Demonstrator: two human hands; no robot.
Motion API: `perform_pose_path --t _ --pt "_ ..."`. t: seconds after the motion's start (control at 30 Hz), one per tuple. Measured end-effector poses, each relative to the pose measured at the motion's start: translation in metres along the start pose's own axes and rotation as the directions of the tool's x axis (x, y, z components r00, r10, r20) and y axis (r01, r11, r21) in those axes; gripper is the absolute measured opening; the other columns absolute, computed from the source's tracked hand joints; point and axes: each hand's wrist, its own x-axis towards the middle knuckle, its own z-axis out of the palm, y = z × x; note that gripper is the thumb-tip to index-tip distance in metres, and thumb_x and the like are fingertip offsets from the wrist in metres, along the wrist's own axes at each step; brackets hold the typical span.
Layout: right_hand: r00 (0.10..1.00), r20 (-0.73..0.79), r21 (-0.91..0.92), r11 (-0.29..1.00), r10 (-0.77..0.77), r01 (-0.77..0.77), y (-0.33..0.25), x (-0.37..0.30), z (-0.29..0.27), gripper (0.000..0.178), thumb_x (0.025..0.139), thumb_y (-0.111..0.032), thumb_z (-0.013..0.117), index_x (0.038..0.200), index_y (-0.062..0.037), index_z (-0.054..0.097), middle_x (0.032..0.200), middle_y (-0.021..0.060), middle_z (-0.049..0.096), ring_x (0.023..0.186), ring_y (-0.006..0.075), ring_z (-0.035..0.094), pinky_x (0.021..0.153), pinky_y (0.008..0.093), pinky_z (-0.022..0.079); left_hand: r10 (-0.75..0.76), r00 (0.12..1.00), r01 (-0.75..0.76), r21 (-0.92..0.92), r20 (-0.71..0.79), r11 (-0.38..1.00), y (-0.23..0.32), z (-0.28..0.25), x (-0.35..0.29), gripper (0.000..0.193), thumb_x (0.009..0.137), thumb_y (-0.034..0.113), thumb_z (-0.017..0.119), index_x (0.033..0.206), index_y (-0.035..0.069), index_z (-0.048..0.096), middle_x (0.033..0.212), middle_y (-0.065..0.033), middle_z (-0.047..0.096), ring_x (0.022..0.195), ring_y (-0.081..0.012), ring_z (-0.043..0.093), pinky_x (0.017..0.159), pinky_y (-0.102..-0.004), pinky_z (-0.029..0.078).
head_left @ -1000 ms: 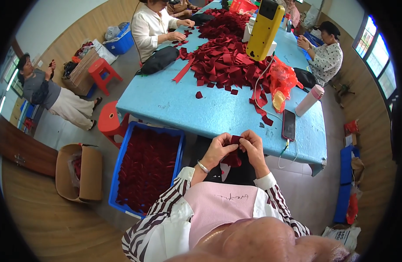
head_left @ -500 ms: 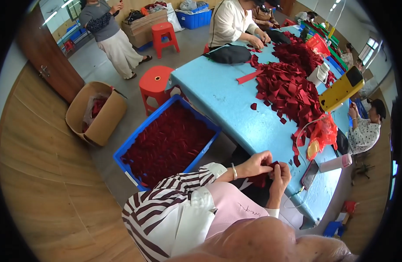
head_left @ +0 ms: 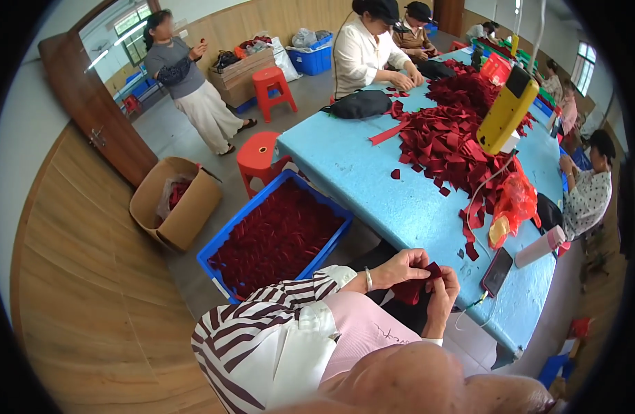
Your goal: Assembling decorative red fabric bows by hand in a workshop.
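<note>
Long and blue, the tabletop [head_left: 372,183] runs up the middle of a big room with wooden walls, and the person sits at its near end.

Right at that end, just below the table edge and over the lap, is a small dark red cloth piece [head_left: 412,288]. It looks soft and very light, like felt. It would bend and fold with no push at all, and it will not break. It is thin, so the best place to hold it is at the edges, pinched between thumb and fingertips.

Both hands are on it. The left hand [head_left: 399,266] is curled over the top of the cloth piece and pinches it. The right hand [head_left: 443,290] is closed on its right side, fingers bent around it. The two hands touch each other, with the cloth between them. A silver bangle [head_left: 368,279] sits on the left wrist.

Just to the right, on the tabletop, lie a dark phone [head_left: 497,271] and a pink bottle [head_left: 538,247] on its side. Near them is an orange plastic bag [head_left: 514,203]. Farther up is a big heap of red cloth pieces [head_left: 445,141], with a yellow tool [head_left: 507,110] standing over it.

On the floor to the left, close to the person's knee, a blue crate [head_left: 217,252] is full of the same dark red pieces. Beyond it are a cardboard box [head_left: 186,214] and a red stool [head_left: 259,155]. Other people sit along the table, well apart, and one stands near the door.
</note>
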Motion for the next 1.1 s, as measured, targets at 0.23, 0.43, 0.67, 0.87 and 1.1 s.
perform_pose_path --t 0.23,0.43,0.67,0.87,1.1 --pt "1.000 -0.006 -0.089 0.996 0.012 -0.013 -0.009 0.051 -0.049 0.008 0.089 -0.001 0.056 0.094 0.0005 0.061 0.075 0.0000 0.059 0.063 0.0050 0.051 0.056 0.0186 0.039 -0.070 0.997 0.071 -0.080 0.014 0.994 -0.022 0.015 0.070 0.011 0.089 0.009 0.067 0.089 0.007 0.056 0.084 0.0014 0.061 0.075 -0.0050 0.057 0.068 -0.0213 0.048" --pt "0.997 0.024 -0.095 0.993 0.067 -0.064 0.013 0.099 -0.045 0.009 0.090 -0.004 0.057 0.097 -0.0007 0.061 0.075 -0.0004 0.060 0.063 0.0048 0.052 0.055 0.0182 0.039 -0.108 0.987 0.101 -0.068 -0.115 0.993 -0.017 -0.016 0.104 0.009 0.092 0.012 0.064 0.091 0.006 0.058 0.082 -0.0004 0.063 0.069 -0.0061 0.058 0.063 -0.0202 0.048" --pt "0.981 0.102 -0.148 0.978 0.166 -0.150 0.057 0.172 0.021 0.008 0.090 -0.006 0.055 0.095 -0.0025 0.060 0.075 -0.0021 0.059 0.062 0.0042 0.051 0.055 0.0187 0.039 -0.066 0.974 0.032 -0.158 -0.215 0.987 0.003 -0.103 0.114 0.008 0.093 0.012 0.063 0.093 0.004 0.060 0.080 -0.0017 0.063 0.067 -0.0069 0.058 0.060 -0.0198 0.048" --pt "0.976 0.075 0.036 0.977 0.206 -0.209 0.054 0.223 0.055 0.010 0.091 -0.008 0.057 0.098 -0.0017 0.060 0.076 -0.0006 0.059 0.064 0.0052 0.052 0.055 0.0193 0.040 -0.104 0.980 0.063 -0.232 -0.170 0.971 0.027 -0.158 0.159 0.007 0.092 0.012 0.065 0.092 0.006 0.061 0.081 0.0013 0.063 0.066 -0.0029 0.056 0.056 -0.0160 0.041" --pt "0.987 -0.036 -0.137 0.977 0.159 -0.163 0.076 0.269 0.037 0.011 0.092 -0.011 0.058 0.096 -0.0015 0.059 0.075 -0.0007 0.059 0.063 0.0052 0.052 0.056 0.0202 0.041 -0.210 0.976 0.181 -0.323 -0.060 0.929 0.016 -0.177 0.216 0.007 0.093 0.013 0.063 0.089 0.008 0.060 0.079 0.0004 0.064 0.062 -0.0033 0.054 0.053 -0.0157 0.038"
